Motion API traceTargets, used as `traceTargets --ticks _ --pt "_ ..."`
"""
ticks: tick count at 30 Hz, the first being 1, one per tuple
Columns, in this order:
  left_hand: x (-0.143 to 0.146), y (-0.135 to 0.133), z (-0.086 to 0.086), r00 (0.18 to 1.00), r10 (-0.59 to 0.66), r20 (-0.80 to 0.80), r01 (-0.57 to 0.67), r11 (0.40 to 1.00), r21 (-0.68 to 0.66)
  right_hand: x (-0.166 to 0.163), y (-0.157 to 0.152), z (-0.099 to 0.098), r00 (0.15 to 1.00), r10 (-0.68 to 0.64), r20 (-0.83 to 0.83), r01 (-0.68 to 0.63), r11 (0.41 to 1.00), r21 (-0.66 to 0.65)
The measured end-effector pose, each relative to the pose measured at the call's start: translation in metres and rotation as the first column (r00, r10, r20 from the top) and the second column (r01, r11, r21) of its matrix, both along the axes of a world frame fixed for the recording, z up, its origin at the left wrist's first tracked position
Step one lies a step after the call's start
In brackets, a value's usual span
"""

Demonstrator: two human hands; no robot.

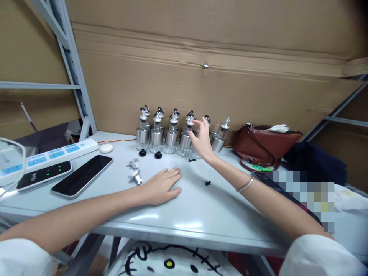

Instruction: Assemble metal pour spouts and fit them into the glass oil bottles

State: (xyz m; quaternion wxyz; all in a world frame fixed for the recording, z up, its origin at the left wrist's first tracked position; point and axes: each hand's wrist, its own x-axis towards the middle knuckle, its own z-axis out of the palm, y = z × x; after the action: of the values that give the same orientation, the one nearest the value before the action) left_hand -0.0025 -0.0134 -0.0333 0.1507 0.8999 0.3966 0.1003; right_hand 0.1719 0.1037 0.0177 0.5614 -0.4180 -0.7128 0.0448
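My left hand (163,186) lies flat on the grey table, its fingers stretched out and nothing under them that I can make out. Beside it are two metal pourer spouts (137,177). My right hand (201,140) is raised at the row of glass oil bottles, fingers apart and curved. It partly hides a bottle with a steel sleeve (185,141); whether the fingertips touch any bottle I cannot tell. Several more oil bottles (171,137) stand upright along the back with pourers on top. The rightmost bottle (219,142) looks tilted. Two black stoppers (158,155) lie before the row.
Small black parts (207,183) and a thin black piece (192,160) lie on the table. To the left are a power strip (57,154), a phone (83,176) and a black device (44,175). A brown handbag (264,145) stands at right, against a cardboard wall (201,88).
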Motion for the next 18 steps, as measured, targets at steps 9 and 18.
traceTargets --ticks 9,18 --pt "0.000 0.000 -0.008 0.989 0.145 0.003 -0.145 0.989 -0.042 -0.088 -0.076 -0.011 0.605 0.538 0.587 -0.532 0.822 -0.204" --pt "0.000 0.001 -0.007 0.992 0.108 0.057 -0.104 0.991 -0.080 -0.074 -0.081 -0.008 0.732 0.577 0.361 -0.505 0.816 -0.281"
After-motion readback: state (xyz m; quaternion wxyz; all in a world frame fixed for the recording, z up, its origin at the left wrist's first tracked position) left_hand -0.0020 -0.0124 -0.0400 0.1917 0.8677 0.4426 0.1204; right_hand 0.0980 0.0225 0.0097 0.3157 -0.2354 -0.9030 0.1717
